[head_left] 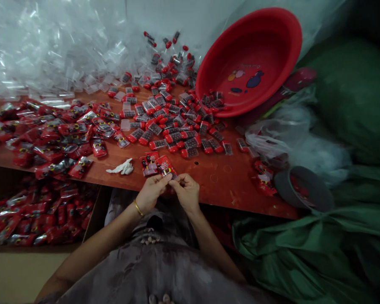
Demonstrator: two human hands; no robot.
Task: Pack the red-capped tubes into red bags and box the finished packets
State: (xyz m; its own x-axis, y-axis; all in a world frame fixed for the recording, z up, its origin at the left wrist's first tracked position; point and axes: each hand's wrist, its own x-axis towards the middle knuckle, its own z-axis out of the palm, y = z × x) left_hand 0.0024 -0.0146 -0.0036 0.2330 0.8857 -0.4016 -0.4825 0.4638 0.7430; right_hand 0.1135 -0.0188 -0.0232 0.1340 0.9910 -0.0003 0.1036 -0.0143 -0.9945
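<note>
Both hands meet at the table's front edge. My left hand (pixel 152 192), with a gold bracelet at the wrist, pinches a small item at its fingertips, and my right hand (pixel 186 192) is closed against the same spot. What they hold is mostly hidden by the fingers and too small to name. Just beyond the fingertips lie red printed cards (pixel 149 162). A crumpled white scrap (pixel 123 167) rests left of them. Behind, many small red-capped clear containers (pixel 174 137) with dark contents are heaped on the red-brown table (pixel 218 185).
Red packets (pixel 50 131) cover the table's left, above a box of more packets (pixel 44 215). Clear plastic pieces (pixel 57 46) are piled behind. A red basin (pixel 250 63) leans at the back right; a grey bowl (pixel 304 190) and green cloth (pixel 291 249) are at the right.
</note>
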